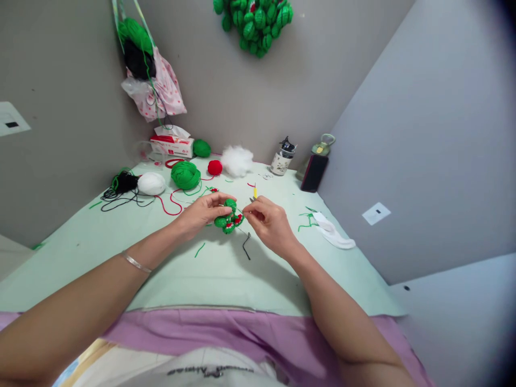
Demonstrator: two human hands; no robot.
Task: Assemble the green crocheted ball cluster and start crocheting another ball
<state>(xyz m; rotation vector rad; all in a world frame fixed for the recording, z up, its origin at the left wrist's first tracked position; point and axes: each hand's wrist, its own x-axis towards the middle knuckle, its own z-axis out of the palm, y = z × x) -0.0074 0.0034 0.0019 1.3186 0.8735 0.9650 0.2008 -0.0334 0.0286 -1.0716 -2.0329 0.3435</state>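
Note:
My left hand [201, 214] pinches a small green crochet piece with red and white parts [229, 219] above the pale green table [226, 274]. My right hand [269, 221] is closed right beside the piece, its fingertips pinching a thin tool with a yellow handle [255, 192] and a black strand of yarn [246, 245] that hangs down to the table. Both hands meet at the piece, a little above the table's middle.
Balls of yarn lie behind the hands: green [185, 174], white [151, 184], red [215, 167], small green [201, 148], plus black yarn [123, 185]. White stuffing [237, 160], a tissue box [172, 144], a jar [281, 160], a dark phone [314, 173], white cloth [334, 235]. Green crochet cluster [253, 24] hangs on the wall.

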